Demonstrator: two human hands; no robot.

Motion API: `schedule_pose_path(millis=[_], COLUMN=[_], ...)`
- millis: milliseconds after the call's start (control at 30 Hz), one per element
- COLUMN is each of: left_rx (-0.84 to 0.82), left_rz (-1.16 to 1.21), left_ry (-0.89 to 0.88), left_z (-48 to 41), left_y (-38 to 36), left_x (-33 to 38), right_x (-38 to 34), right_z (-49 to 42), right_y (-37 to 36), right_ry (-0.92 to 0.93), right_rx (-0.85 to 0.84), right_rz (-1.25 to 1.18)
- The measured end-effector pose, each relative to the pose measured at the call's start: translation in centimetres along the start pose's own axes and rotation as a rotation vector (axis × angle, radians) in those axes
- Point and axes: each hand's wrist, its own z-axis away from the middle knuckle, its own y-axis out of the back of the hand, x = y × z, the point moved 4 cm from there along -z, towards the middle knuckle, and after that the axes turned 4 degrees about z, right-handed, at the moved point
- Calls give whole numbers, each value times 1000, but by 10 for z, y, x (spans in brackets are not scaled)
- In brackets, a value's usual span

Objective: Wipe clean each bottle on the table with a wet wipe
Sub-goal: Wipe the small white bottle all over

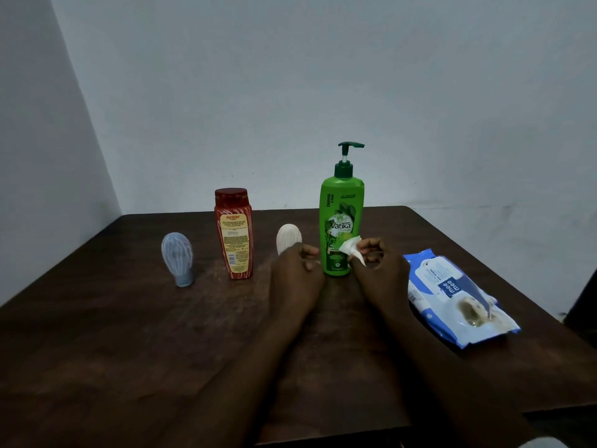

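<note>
**Inspector:** Nearest first. What are the hands doing?

**Assistant:** Both are over the dark brown wooden worktop, just short of the bottles. The right hand pinches a crumpled white wet wipe between thumb and fingertips, and the wipe sits against the lower front of the tall green plastic pump bottle. The left hand has its fingers curled. It sits just in front of the small cream ribbed bottle, but I cannot tell whether it grips anything.

**Inspector:** Where do the other things lie, taking the green bottle as centre?

**Assistant:** The blue and white soft pack of wet wipes lies flat at four o'clock. The cream bottle is just beside the green one at nine o'clock. Further out at nine stands the red flat-sided plastic bottle with a red cap, and well beyond it the small grey-blue ribbed bottle standing on its cap. All four bottles are upright.

**Inspector:** How will they handle?

**Assistant:** In my judgement the wipe is limp and damp, so it should be bunched under the fingertips. The green bottle is tall and narrow-footed, likely to tip if pushed high up. It is best steadied at the shoulder or collar, not by the pump head. Wetted plastic will be slippery. The two small bottles look light and will slide, so each should be lifted and held round the body.
</note>
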Motion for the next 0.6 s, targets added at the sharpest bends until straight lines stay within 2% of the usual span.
schedule_pose_path(millis=[167,367,600], left_rx=[88,8,-31], left_rz=[13,-67,-68], left_ry=[84,126,140], left_z=[-6,-15,-21], left_y=[37,29,14], left_x=[-20,-35,-44], right_x=[-19,-30,-33], right_z=[11,20,26], right_y=[-16,-23,-27], right_ry=[103,237,288], right_rx=[-138,-189,-207], right_rz=[-80,-77,-74])
